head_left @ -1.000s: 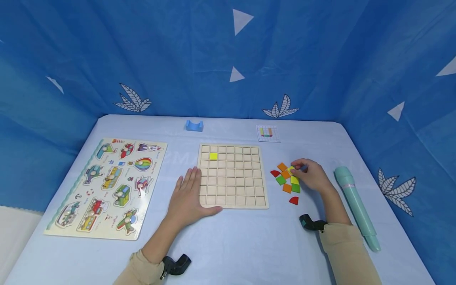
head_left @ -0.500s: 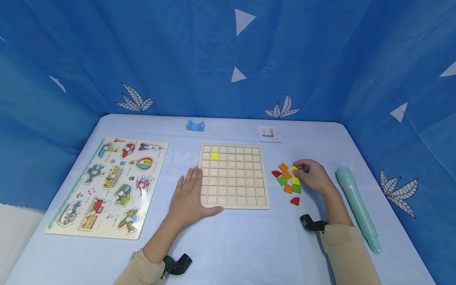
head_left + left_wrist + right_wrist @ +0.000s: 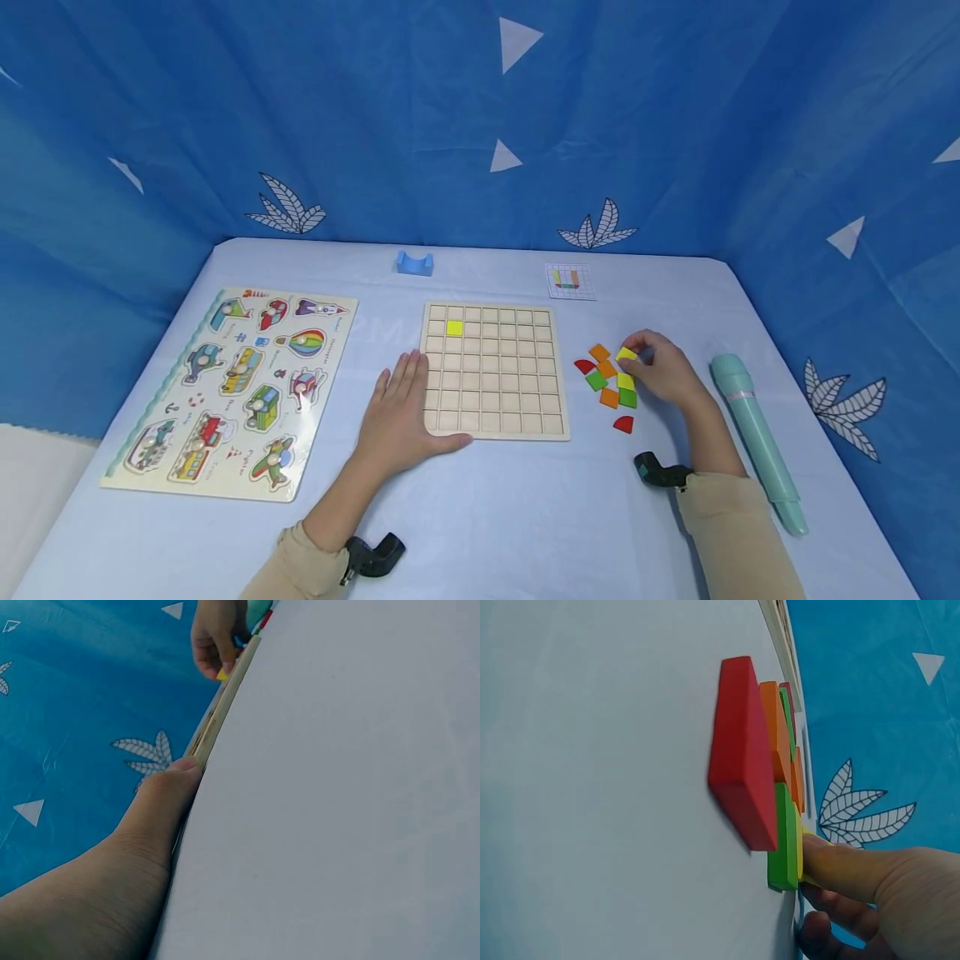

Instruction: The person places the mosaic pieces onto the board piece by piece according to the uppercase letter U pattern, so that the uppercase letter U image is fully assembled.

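Observation:
In the head view my left hand (image 3: 396, 425) lies with straight fingers along the left edge of a wooden grid board (image 3: 491, 382), its thumb by the near left corner. One yellow square tile (image 3: 454, 328) sits in a cell in the board's upper left. To the right of the board, my right hand (image 3: 662, 367) pinches another yellow square tile (image 3: 627, 354) between thumb and fingers. This tile is at the edge of a loose group of orange tiles (image 3: 609, 397), green tiles (image 3: 596, 380) and red quarter-round tiles (image 3: 623, 424). A further yellow tile (image 3: 626, 381) lies just below the pinched one.
A vehicle peg puzzle (image 3: 232, 392) lies on the left. Behind the board are a blue notched block (image 3: 415, 263) and a small pattern card (image 3: 571, 282). A mint-green stick (image 3: 759, 442) lies right of my right arm. Blue cloth (image 3: 420, 125) hangs behind the table.
The pinched yellow tile has shifted slightly right relative to the group and shows more of its face. My left hand stays on the board's edge. The whole head view has drifted a little.

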A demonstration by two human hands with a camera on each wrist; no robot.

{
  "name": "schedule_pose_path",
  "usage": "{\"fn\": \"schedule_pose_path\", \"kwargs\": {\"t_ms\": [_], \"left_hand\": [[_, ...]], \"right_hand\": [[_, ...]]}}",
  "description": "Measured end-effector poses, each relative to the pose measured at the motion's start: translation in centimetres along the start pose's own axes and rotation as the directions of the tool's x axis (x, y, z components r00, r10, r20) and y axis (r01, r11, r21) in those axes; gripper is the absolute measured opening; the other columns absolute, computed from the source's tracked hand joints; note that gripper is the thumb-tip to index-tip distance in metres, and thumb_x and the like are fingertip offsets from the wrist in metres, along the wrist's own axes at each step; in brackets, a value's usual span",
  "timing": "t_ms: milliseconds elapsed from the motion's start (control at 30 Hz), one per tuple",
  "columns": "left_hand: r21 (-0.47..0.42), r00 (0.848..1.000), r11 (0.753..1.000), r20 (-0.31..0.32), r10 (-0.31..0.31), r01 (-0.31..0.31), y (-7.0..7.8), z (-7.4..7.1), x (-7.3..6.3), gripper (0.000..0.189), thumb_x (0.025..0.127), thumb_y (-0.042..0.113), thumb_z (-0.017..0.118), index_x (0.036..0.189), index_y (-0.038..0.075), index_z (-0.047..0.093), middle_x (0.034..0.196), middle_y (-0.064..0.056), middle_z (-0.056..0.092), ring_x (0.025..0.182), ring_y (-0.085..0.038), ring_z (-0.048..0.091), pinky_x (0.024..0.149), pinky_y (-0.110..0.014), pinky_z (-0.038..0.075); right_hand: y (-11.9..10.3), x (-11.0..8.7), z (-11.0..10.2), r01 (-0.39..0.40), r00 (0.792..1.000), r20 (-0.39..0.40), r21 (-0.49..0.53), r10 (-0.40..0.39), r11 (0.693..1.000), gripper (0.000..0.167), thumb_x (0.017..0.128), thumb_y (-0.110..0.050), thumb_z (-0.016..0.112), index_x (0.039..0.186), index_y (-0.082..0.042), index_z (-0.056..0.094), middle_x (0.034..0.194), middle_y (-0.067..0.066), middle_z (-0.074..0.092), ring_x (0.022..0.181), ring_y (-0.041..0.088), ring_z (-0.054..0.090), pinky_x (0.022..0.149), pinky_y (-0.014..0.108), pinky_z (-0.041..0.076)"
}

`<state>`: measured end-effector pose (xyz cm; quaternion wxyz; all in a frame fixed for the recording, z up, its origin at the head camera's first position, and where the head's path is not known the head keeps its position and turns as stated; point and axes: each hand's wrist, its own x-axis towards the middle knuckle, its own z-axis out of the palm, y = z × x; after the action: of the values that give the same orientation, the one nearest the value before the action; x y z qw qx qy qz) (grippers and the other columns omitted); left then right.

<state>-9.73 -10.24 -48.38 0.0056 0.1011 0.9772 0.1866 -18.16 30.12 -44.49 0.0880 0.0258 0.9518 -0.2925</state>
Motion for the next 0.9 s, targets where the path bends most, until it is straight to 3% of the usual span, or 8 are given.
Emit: {"fn": "schedule_pose_path", "kwargs": {"t_ms": [367,567,900], "left_hand": [[-0.005,1.0,1.0,-0.022,0.011,-0.011,0.0,0.0,-0.1,0.139,0.062,0.091,0.06,0.158,0.0,0.015,0.167,-0.015,0.014,0.156,-0.029,0.009,0.125,-0.052,0.01],[-0.009,1.0,1.0,-0.025,0.013,-0.013,0.1,-0.1,-0.1,0.139,0.062,0.089,0.062,0.158,0.0,0.014,0.167,-0.015,0.013,0.156,-0.029,0.009,0.125,-0.052,0.009],[-0.005,1.0,1.0,-0.003,0.001,-0.001,0.1,-0.1,-0.1,0.14,0.062,0.091,0.059,0.158,0.001,0.012,0.167,-0.014,0.01,0.157,-0.027,0.006,0.126,-0.051,0.007]], "right_hand": [[-0.7,0.2,-0.3,0.035,0.999,-0.039,0.031,-0.034,0.999,0.028,0.097,-0.022,0.065,0.121,-0.011,0.055,0.115,0.013,0.059,0.102,0.03,0.052,0.084,0.037,0.051],[-2.7,0.5,0.1,0.093,0.994,-0.064,0.08,-0.088,0.993,0.025,0.095,-0.02,0.067,0.116,-0.01,0.06,0.111,0.012,0.065,0.096,0.027,0.053,0.079,0.033,0.049],[-7.3,1.4,1.9,0.186,0.983,-0.025,0.109,-0.184,0.976,0.022,0.093,-0.02,0.07,0.112,-0.011,0.063,0.11,0.009,0.066,0.089,0.024,0.054,0.073,0.031,0.048]]}}
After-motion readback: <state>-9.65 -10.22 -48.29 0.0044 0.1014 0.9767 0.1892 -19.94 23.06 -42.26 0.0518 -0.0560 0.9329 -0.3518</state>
